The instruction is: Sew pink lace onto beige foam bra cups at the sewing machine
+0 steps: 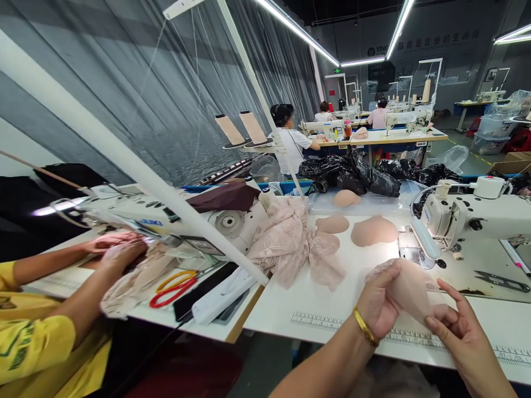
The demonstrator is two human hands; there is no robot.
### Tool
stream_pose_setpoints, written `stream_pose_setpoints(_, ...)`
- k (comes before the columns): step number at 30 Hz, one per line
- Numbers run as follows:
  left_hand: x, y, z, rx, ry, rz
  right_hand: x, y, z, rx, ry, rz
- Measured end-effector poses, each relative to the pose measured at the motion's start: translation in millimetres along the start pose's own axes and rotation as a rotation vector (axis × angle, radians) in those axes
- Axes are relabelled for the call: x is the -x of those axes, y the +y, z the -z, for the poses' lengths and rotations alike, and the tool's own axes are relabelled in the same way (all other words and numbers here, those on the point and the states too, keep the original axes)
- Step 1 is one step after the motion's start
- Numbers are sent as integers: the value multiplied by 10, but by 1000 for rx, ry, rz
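Observation:
A beige bra cup (409, 284) with a lace edge hangs between my two hands over the white table. My left hand (379, 307), with a gold bracelet on its wrist, grips the cup's left side, thumb on top. On the right, my right hand (458, 326) pinches the cup's lower corner between thumb and finger. Just behind my hands is the needle area of a white sewing machine (477, 215), its lamp lit. Another beige cup (374, 230) lies flat to the left of the machine, near a smaller beige cup (332, 224) and a pile of beige lace fabric (286, 235).
At left, a co-worker in a yellow shirt (37, 337) sews at another machine (153, 213). Red-and-orange scissors (174, 290) lie there. Black thread snips (501, 281) rest on my machine's bed. A white pole (136, 160) crosses the view; black plastic bags (352, 171) are behind.

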State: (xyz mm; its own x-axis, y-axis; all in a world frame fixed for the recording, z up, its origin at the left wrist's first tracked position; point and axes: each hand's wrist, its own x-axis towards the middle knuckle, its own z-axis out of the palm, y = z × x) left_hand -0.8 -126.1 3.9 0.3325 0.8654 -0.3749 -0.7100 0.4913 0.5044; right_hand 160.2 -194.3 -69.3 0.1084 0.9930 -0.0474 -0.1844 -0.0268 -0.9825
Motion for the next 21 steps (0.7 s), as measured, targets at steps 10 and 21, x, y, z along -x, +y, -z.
stream_pose_setpoints(10, -53, 568, -34, -1529, -1142, -251, -636, -492, 439, 853, -443, 823)
stream_pose_setpoints(21, -670, 360, 20, -2164, -1111, -492, -1111, -453, 613, 1295, -484, 886)
